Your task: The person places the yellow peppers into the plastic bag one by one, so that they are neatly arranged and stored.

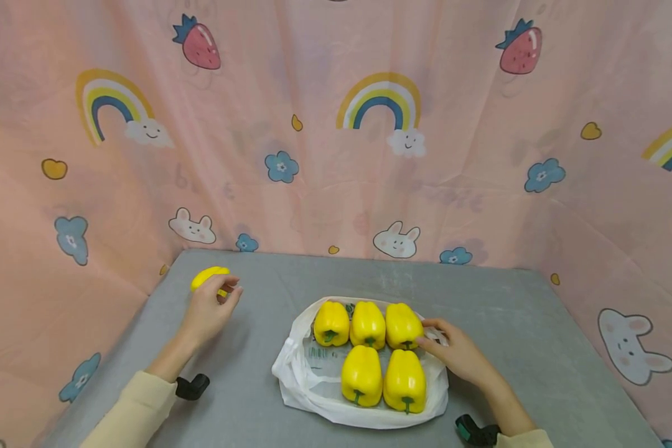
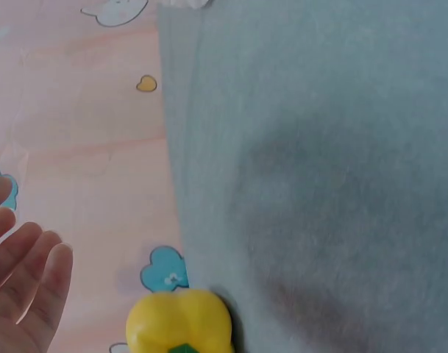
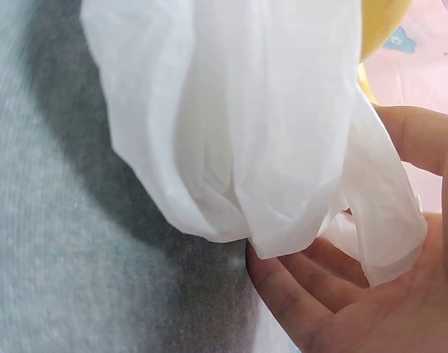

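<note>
In the head view, my left hand [image 1: 210,305] hovers at a yellow bell pepper [image 1: 203,278] at the table's back left. The left wrist view shows this pepper [image 2: 178,323] apart from my loosely bent left fingers [image 2: 51,283]. A white plastic bag [image 1: 297,373] lies spread at front centre, with several yellow bell peppers [image 1: 368,325] in two rows on it. At its right rim, my right hand [image 1: 462,354] reaches to the back-right pepper [image 1: 403,325]. A loop of the bag [image 3: 385,220] hangs between its thumb and fingers, which are not closed round it.
A grey cloth covers the table [image 1: 269,280]. A pink curtain [image 1: 336,199] with printed rainbows and rabbits stands behind and along both sides. Black wrist devices [image 1: 193,387] sit under both forearms.
</note>
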The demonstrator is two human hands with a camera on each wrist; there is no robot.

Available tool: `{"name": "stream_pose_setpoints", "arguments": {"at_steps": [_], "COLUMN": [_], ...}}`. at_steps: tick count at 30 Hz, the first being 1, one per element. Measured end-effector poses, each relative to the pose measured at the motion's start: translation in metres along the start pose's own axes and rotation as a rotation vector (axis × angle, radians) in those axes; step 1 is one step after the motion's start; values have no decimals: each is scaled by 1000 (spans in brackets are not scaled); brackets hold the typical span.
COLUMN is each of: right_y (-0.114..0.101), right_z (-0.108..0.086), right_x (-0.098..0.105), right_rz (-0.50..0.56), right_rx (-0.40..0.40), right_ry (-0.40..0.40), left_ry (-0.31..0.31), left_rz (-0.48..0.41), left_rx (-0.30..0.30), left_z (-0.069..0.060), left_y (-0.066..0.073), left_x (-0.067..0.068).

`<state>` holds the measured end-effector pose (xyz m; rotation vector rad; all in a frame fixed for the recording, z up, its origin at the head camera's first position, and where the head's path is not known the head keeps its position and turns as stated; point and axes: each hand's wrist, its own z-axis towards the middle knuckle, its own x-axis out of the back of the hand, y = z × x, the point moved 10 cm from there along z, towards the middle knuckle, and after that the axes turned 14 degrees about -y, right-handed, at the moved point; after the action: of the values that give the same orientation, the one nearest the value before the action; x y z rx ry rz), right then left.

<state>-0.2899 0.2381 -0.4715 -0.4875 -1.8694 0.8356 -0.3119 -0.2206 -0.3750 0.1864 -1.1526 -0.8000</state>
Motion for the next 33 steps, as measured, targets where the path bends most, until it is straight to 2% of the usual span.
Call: {"name": "stream_pose_setpoints", "arguments": {"at_steps": [7,17,26,29,33], "right_y": [-1,0,-4,-4,-2], "right_z": [0,0,0,0,0], "right_x": [-1,0,1,1,1], "right_rz": [-7,5,2,2,2], "right_rx": [4,2,20,23,16], "right_ry": [-4,-2,4,0,-1], "left_ry": [53,27,43,22,-35], "left_rz": [24,32,75,79,70], "left_rx": [20,51,65,106,162], "left_z": [1,6,16,18,18], "left_y": [-9,-35,-51,-58,-66], "left_x": [20,33,45,46,44]}}
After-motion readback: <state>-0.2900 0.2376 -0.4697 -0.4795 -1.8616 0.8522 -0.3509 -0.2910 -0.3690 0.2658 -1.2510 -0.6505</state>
